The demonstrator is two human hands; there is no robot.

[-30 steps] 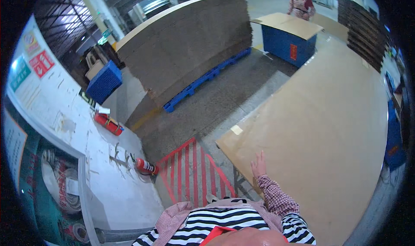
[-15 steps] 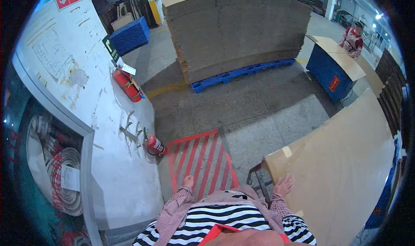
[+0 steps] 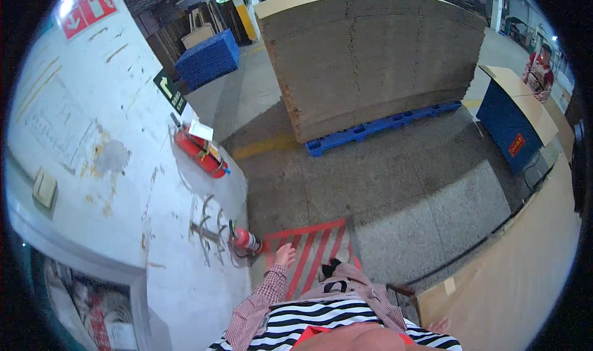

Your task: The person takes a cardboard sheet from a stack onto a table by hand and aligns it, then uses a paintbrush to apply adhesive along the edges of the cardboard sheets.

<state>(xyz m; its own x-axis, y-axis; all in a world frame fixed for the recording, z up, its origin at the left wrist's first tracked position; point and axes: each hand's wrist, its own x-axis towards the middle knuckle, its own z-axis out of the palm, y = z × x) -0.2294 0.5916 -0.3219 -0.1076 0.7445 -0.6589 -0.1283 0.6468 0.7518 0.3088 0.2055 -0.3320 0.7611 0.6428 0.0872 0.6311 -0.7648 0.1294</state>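
My left hand (image 3: 285, 254) hangs in front of me over the red-striped floor marking (image 3: 309, 243), its fingers loosely bent and nothing in it. Just beyond it, at the foot of the wall, stands a small red fire extinguisher (image 3: 247, 240), apart from the hand. On my right, my right hand (image 3: 440, 326) lies with spread fingers against a large brown cardboard sheet or box (image 3: 500, 277), close to its near left edge. A strip of tape (image 3: 450, 285) shows on the cardboard. Part of that hand is faint and low in the picture.
A white wall (image 3: 179, 221) runs along my left, with another fire extinguisher (image 3: 202, 152) mounted on it. Ahead, a tall cardboard stack (image 3: 377, 67) stands on a blue pallet (image 3: 383, 127). At right, a person (image 3: 538, 76) stands behind a blue table (image 3: 509, 125). Blue stacked pallets (image 3: 207, 58) lie farther back.
The view has turned left and moved forward, so the stack and table appear farther right. My right hand now sits lower in view, still at the cardboard. A shoe now shows over the striped marking.
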